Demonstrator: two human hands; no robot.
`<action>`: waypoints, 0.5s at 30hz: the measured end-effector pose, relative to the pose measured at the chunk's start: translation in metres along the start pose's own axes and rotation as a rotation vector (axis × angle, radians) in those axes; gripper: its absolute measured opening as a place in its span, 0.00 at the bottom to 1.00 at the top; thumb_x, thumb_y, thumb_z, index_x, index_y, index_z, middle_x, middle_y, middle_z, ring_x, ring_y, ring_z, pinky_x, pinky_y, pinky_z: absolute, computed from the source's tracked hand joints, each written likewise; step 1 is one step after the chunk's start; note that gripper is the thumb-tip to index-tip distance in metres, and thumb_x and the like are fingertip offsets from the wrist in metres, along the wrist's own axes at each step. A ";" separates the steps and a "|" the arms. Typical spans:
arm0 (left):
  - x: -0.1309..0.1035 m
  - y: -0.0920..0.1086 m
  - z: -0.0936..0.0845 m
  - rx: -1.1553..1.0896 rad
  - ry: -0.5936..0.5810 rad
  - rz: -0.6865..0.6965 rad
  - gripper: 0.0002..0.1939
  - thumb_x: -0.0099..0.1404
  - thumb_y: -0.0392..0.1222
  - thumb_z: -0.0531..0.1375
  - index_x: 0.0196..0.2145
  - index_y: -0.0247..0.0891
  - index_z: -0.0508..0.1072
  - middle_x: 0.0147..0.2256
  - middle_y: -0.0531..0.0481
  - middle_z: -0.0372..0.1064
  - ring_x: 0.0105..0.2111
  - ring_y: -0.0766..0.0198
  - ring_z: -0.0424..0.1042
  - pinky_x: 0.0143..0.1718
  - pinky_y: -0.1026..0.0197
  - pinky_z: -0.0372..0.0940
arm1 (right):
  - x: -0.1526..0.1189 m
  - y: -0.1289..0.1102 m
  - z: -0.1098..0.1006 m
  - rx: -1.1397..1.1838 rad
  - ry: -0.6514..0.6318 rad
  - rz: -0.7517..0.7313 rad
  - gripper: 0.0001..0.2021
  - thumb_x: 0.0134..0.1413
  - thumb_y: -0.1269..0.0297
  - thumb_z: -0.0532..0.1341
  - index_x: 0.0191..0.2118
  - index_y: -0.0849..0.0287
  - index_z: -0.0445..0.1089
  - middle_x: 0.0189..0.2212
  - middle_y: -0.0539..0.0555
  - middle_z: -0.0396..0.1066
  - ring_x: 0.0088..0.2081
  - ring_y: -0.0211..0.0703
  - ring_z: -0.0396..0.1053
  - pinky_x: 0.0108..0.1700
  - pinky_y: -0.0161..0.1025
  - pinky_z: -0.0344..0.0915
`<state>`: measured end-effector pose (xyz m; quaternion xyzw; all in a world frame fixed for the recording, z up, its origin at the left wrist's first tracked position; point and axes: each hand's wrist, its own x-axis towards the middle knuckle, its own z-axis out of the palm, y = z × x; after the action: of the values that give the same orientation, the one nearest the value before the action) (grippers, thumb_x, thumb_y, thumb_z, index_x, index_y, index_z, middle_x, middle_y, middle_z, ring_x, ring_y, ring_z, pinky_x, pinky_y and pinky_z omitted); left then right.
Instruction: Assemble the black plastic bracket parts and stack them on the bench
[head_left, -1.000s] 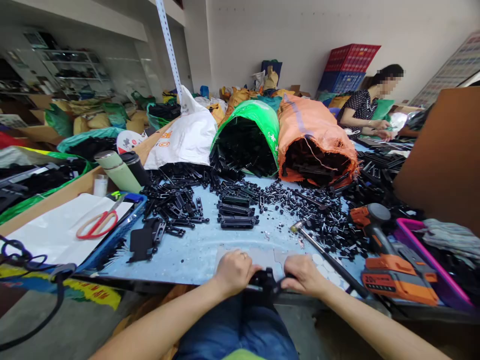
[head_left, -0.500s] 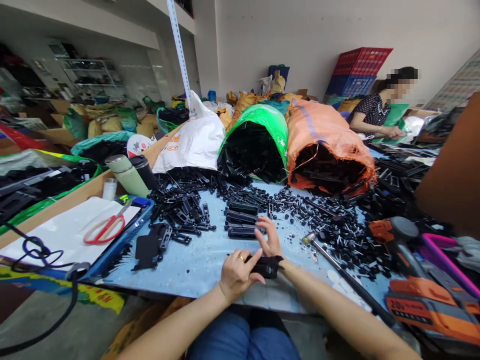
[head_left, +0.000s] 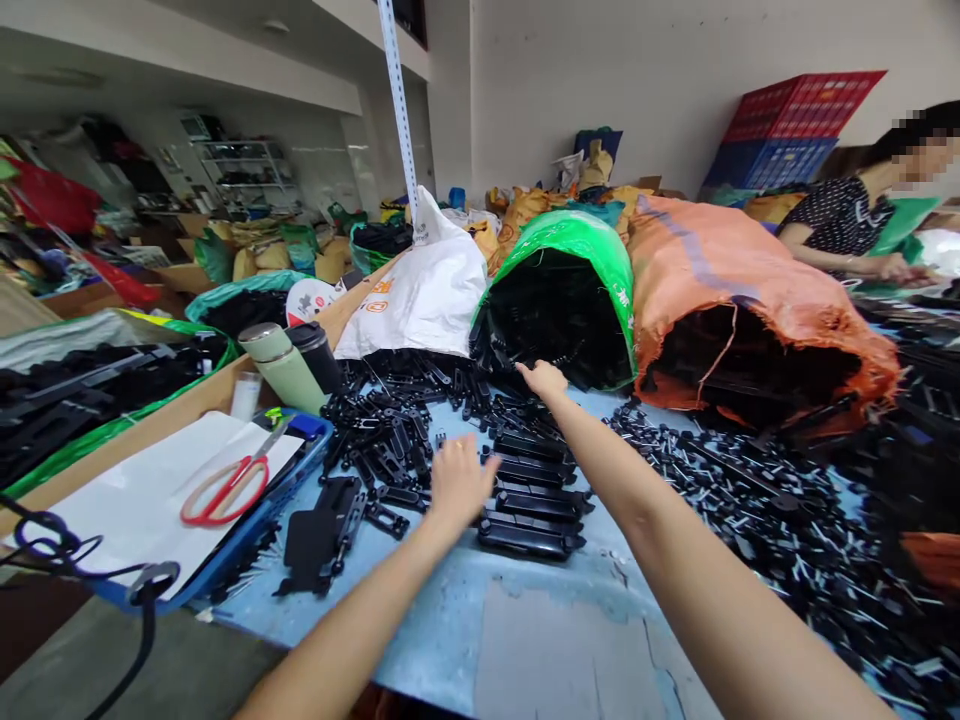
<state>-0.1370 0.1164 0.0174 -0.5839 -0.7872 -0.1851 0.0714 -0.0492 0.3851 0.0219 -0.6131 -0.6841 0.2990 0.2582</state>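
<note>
Fingers spread, the left hand [head_left: 459, 482] is beside black parts [head_left: 529, 535] lined up on the blue table [head_left: 435, 625]; the right hand [head_left: 546, 382], pinch unclear, seems reaching at the green sack [head_left: 581, 228], which calls for a narrow grip

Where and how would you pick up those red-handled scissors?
Best by the red handles, I'd say, coming from above on the person's side. The scissors lie on a white sheet, finger loops towards the person and blades pointing away, so this should keep fingers off the edges.
</note>
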 end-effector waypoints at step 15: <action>-0.003 -0.021 -0.017 -0.317 -0.078 -0.278 0.19 0.68 0.48 0.43 0.50 0.33 0.59 0.38 0.43 0.68 0.40 0.59 0.69 0.40 0.60 0.62 | -0.225 0.087 -0.105 0.591 -0.432 -0.184 0.18 0.38 0.61 0.65 0.38 0.60 0.66 0.28 0.48 0.64 0.28 0.36 0.62 0.29 0.34 0.61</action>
<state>-0.1574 0.1021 0.0275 -0.4804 -0.8233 -0.2920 -0.0779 0.1117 0.1778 0.0336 -0.3708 -0.6592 0.5816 0.2995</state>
